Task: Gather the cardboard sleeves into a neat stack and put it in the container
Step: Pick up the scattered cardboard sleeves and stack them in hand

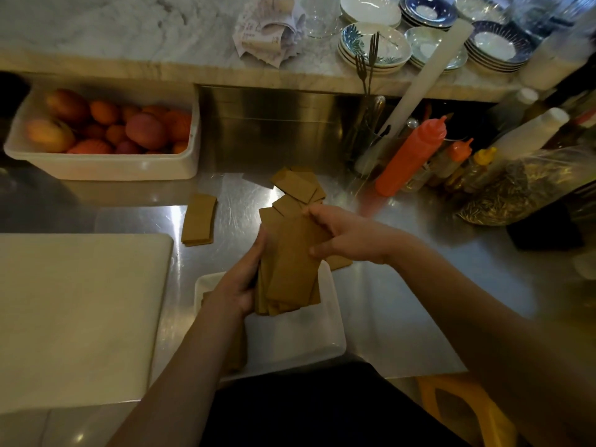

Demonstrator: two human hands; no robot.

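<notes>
**Squaring the bundle above the container**

The person holds a bundle of cardboard sleeves (290, 272) in both hands, above the far end of the white container (333, 321) that sits on the steel tabletop (403, 285) just in front of them. The left hand (238, 285) is curled round the bundle's left edge, thumb along the side. The right hand (350, 237) pinches the upper right part, fingers over the top end and thumb lower on the face. The sleeves are not yet aligned: their corners fan out at the top and the lower ends sit stepped, so the step in hand looks like the gathering and squaring, not the placing.

More sleeves lie loose on the tabletop. A small pile (199, 219) rests to the left, beside the white cutting board (74, 311). A scattered group (298, 185) lies just beyond the bundle, and one sleeve end (338, 262) shows beneath the right hand. Something brown shows inside the container under the left forearm; whether it is more sleeves cannot be told.

The next move likely calls for tapping the edges even and drawing in the scattered group and the side pile. Then the bundle can be lowered flat into the container. The loose grip on fanned sleeves risks a few slipping out.
</notes>
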